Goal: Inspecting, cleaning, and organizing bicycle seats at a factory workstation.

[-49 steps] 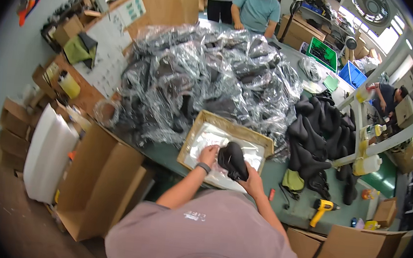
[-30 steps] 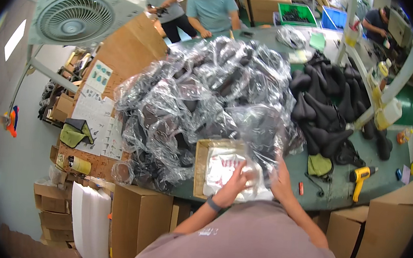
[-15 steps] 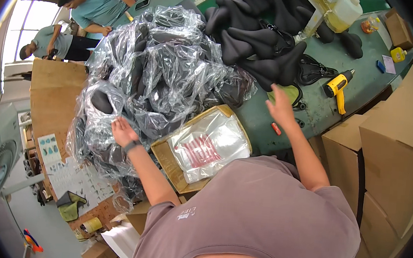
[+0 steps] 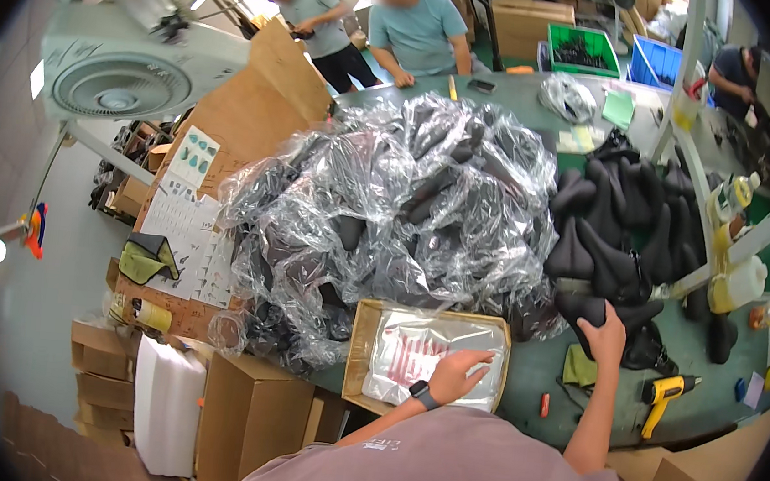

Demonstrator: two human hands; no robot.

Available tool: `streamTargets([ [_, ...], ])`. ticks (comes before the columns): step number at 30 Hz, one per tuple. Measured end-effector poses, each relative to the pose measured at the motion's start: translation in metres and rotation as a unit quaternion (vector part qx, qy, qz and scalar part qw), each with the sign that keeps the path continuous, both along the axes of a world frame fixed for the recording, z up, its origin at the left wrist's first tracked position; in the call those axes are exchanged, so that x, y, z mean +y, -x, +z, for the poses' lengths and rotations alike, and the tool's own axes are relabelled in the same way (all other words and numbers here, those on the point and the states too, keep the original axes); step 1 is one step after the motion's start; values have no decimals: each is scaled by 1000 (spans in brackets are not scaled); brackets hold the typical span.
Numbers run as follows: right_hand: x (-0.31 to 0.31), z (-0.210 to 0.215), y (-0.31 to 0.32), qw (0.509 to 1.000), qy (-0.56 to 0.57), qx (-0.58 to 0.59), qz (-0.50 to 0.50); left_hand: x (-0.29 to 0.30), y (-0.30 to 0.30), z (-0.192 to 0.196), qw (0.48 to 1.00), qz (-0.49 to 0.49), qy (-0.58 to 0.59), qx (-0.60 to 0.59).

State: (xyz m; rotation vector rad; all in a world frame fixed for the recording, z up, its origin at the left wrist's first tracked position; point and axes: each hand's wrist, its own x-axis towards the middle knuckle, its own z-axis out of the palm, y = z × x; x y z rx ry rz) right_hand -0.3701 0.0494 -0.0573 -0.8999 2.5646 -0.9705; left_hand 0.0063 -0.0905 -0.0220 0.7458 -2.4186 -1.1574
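Observation:
My right hand (image 4: pixel 605 335) grips the end of a black bicycle saddle (image 4: pixel 583 310) at the near edge of a heap of bare black saddles (image 4: pixel 602 250). My left hand (image 4: pixel 459 376), with a watch on its wrist, is over a cardboard box (image 4: pixel 360 353) of flat clear plastic bags (image 4: pixel 391 383) with red print. Its fingers are apart and hold nothing. Beyond the box lies a big pile of saddles wrapped in clear plastic (image 4: pixel 388 204). A green-and-black cloth (image 4: pixel 580 366) lies just below my right hand's saddle.
To the right on the green table are a yellow heat gun (image 4: pixel 661 398), a small red object (image 4: pixel 545 404) and a jug of yellowish liquid (image 4: pixel 738 285). A metal post (image 4: pixel 695 167) rises there. Cartons (image 4: pixel 250 421) stand at the lower left. Two people (image 4: pixel 417 33) are across the table.
The view has turned. My left hand has gone from the wrapped pile to over the box of bags. My right hand has reached the bare saddles and taken hold of one.

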Motion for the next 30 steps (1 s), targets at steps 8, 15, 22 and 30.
streamTargets([
  [8, 76, 295, -76, 955, 168, -34, 241, 24, 40, 47, 995, -65, 4, 75],
  [15, 38, 221, -144, 961, 250, 77, 94, 91, -7, 56, 718, -307, -625, -4],
  [22, 39, 98, -253, 920, 381, -89, 17, 124, -33, 44, 895, -94, -435, -22],
  [30, 135, 18, -277, 800, 297, -512, -96, 112, -61, -11, 933, -219, -266, -101],
])
